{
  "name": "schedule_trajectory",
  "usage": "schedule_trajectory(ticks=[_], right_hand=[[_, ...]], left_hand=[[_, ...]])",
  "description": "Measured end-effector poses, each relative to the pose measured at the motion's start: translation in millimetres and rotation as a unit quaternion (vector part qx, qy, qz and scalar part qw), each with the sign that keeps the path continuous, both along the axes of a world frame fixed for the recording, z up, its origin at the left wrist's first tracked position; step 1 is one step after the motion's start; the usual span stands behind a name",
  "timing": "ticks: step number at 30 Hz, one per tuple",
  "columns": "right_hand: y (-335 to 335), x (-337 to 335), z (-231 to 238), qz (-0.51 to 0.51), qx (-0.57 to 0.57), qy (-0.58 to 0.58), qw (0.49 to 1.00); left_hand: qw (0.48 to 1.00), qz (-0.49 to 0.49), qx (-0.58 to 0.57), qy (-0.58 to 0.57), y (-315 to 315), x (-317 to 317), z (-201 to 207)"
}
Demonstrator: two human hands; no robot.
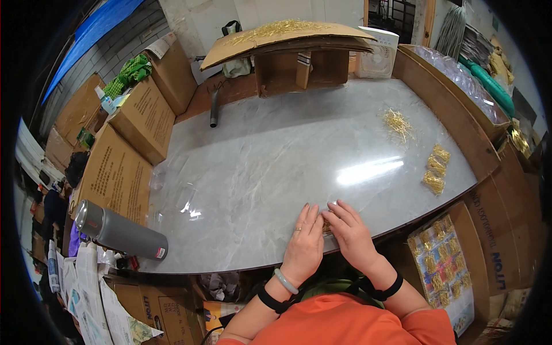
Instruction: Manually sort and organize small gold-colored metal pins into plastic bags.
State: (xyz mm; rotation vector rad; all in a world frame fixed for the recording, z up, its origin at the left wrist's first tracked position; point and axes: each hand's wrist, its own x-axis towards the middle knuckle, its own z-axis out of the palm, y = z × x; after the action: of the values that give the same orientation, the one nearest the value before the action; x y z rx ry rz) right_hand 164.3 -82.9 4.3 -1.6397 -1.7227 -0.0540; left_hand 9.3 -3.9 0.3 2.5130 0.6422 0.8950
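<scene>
1. Small gold-coloured pieces (327, 227): in the gap between the two hands, near edge of the grey tabletop (247, 190). They lie to the right of the left hand (304, 248) and to the left of the right hand (353, 240); both look about equally near. Only a sliver shows, so the long axis cannot be told.
2. Left fingers (311, 218): reaching forward, lying close to one another, tips toward the gap. Right fingers (347, 215): also stretched forward, slightly fanned, slanting up and left. The hands form a loose tent over the pieces. Contact seems likely; whether either hand is pinching them, cannot tell, undersides hidden.
3. Wrists: pale bangle (285, 282) on the left, dark band on each.
4. Right and forward of the hands: three small clear packets (436, 169) of gold pieces in a row running away from the person; beyond them, a loose heap of gold slivers (397, 125). The right hand is nearer to both.
5. Below the table's right side: a sheet of filled packets (441, 261) in an open carton.
6. Far left: grey flask (127, 232), tilted in view. Far side: dark tube (214, 109); beyond, a cardboard sheet (253, 49) bearing more slivers.
</scene>
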Motion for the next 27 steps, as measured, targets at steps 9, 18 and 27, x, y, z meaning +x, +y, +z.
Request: schedule_trajectory(ticks=[9, 18, 27], right_hand=[[-18.6, -25.8, 3.8, -0.073, -0.067, -0.118, 0.988], [1.6, -33.8, -1.8, -0.103, 0.015, -0.026, 0.994], [1.9, -37.5, 5.4, -0.131, 0.004, -0.107, 0.986]], left_hand=[[0.994, 0.003, -0.096, -0.050, 0.6, -1.4, 1.4], [0.992, 0.005, -0.116, -0.057, 2.8, -3.7, -1.6], [0.975, -0.055, -0.197, -0.085, 6.2, -9.8, -0.5]])
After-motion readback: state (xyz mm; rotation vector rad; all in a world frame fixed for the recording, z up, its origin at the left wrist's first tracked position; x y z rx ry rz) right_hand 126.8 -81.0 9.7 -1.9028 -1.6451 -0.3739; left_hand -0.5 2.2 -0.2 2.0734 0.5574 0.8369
